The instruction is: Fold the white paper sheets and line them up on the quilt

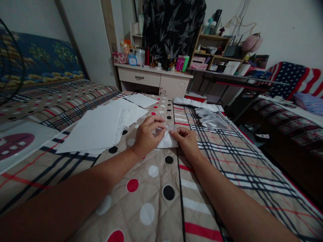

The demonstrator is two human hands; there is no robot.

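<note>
Thumb and forefinger of my left hand (147,136) are pinched together at the top of a small white packet (167,140), my other left fingers lifted and loosely curved above it. From the opposite side my right hand (188,141) grips the same packet, thumb laid on its front near the right edge, the remaining fingers curled in behind, where I cannot make them out fully. So the packet sits between my two hands, just in front of me, its lower edge at or barely above the quilted bedspread (161,181) with its dots, stripes and checks; I cannot tell whether it touches. Left of my hands lies a spread of white paper sheets (93,127), some overlapping, with handwriting along one edge. Right and farther on, a fanned heap of clear packets (212,119) rests on the checks, and behind it runs a long white bundle (196,103). At far left lies a clear plastic cover (37,134) with a pink shape under or on it. Past the bed stands a pale dresser (141,77), bearing a blue clock (132,59) and a green tube (186,64), before a dark leafy curtain (174,30).
</note>
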